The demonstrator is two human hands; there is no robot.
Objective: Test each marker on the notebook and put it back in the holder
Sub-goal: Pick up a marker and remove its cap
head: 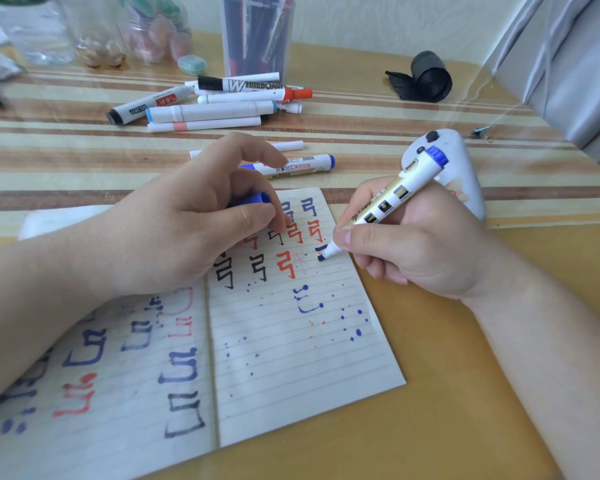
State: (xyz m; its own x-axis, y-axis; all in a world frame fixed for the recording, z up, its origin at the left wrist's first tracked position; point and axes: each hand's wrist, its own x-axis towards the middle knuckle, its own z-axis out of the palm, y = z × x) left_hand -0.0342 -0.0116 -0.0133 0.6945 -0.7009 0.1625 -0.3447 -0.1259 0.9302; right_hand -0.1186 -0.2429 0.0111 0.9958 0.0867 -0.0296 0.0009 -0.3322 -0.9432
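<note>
Over the top edge of the notebook (291, 358), a blue cap (253, 199) is being pinched by the left hand (174, 220). At its right edge, the marker (395, 199), probably light, stiff and smooth, is being gripped low on the barrel by the right hand (416, 247), tip on paper.

The person's bare, broad left hand (174, 216) is fleshy, w/ short fingers and rounded knuckles. The left thumbnail (257, 213) is cut short and plain. The bare right hand (413, 244) has the same full build, and the right thumbnail (342, 235) is likewise short (natural sheen only). Both hands run into smooth, thick arms, the left forearm (32, 306) and right forearm (551, 358), skin uncovered to the frame edges. Faint creases mark the finger joints and wrists, esp. the right wrist.
</note>
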